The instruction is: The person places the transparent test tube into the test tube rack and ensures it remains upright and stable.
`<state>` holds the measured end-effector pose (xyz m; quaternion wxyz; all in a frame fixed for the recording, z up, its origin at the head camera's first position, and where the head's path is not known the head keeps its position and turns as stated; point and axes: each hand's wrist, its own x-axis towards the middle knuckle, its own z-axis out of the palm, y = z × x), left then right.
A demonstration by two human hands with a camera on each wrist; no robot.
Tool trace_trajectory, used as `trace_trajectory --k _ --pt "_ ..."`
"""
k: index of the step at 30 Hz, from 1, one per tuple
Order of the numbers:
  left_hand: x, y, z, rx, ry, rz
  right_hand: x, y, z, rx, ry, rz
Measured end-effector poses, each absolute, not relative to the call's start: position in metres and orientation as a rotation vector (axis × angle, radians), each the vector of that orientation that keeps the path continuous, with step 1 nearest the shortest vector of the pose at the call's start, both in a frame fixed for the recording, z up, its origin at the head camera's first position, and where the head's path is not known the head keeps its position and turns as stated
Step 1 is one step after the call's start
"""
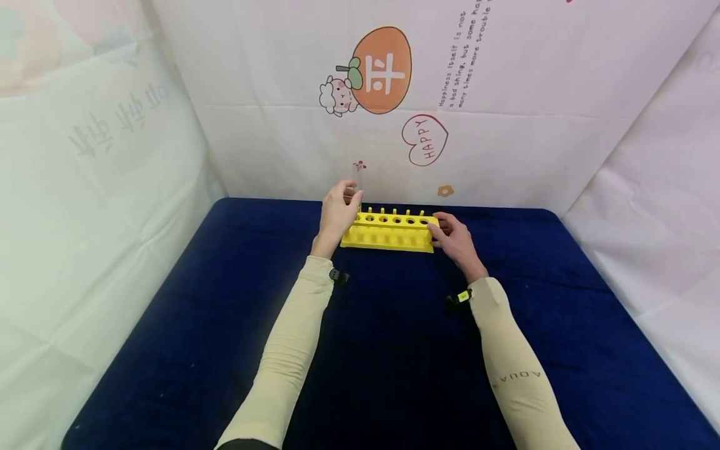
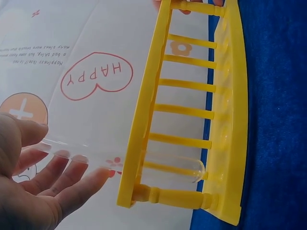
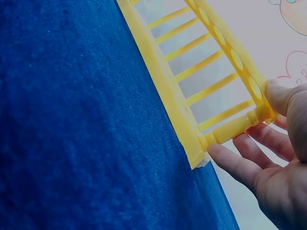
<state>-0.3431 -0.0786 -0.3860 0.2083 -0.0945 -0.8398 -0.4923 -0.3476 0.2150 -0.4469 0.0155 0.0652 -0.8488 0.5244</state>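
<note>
A yellow test tube rack [image 1: 388, 237] stands near the back of the blue table, with a row of round holes along its top and pegs behind. My left hand [image 1: 336, 215] is over the rack's left end, thumb and fingers around a clear test tube [image 1: 357, 175]. In the left wrist view the tube [image 2: 184, 165] passes through the end hole, its rounded bottom close over the base. At the other end my right hand [image 3: 283, 158] grips the rack, thumb on the top bar and fingers along the turned end post [image 3: 230, 129].
Dark blue cloth [image 1: 394, 350] covers the table. Right behind the rack rises a white printed sheet [image 1: 270, 125], with more white sheeting [image 1: 664, 206] at both sides. Each wrist wears a small dark camera, such as the right one [image 1: 458, 298].
</note>
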Motion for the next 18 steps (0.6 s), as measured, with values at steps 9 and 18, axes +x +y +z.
trace_trajectory --k 9,18 --pt "-0.3426 -0.0792 -0.3831 -0.248 -2.36 -1.367 -0.3478 0.2141 -0.4444 0.205 -2.633 1.652" --pt "-0.3412 -0.0792 -0.3838 -0.235 -2.404 -1.346 -0.3501 0.2158 -0.4483 0.225 -2.622 1.663"
